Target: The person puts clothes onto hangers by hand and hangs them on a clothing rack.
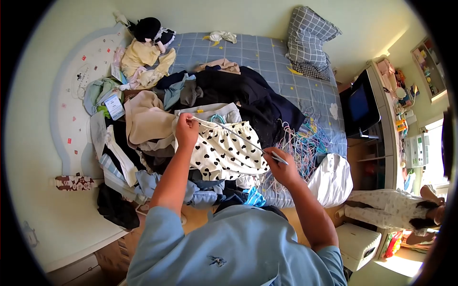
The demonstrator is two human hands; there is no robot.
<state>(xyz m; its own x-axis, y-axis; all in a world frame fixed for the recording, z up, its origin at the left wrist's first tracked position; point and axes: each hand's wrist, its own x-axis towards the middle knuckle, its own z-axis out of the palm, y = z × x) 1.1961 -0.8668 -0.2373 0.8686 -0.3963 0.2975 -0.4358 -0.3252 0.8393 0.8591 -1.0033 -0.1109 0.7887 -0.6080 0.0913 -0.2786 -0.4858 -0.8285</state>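
White shorts with black hearts (224, 151) hang spread out in front of me over the clothes pile. My left hand (187, 131) pinches their waistband at the left corner. A slim grey clothes hanger (243, 137) slants across the front of the shorts, seen nearly edge-on, so its full shape does not show. Around its right end my right hand (282, 168) is closed, beside the right edge of the shorts. Just behind the waistband lie a light grey garment (210, 110) and a teal curved piece (218, 118).
Heaped clothes (229, 90) cover much of the blue checked bed (257, 52). Tangled hangers (305, 148) lie to the right, near a white cloth (331, 178). A pillow (307, 40) rests at the far end. Another person (396, 209) is at the right, below a monitor (360, 102).
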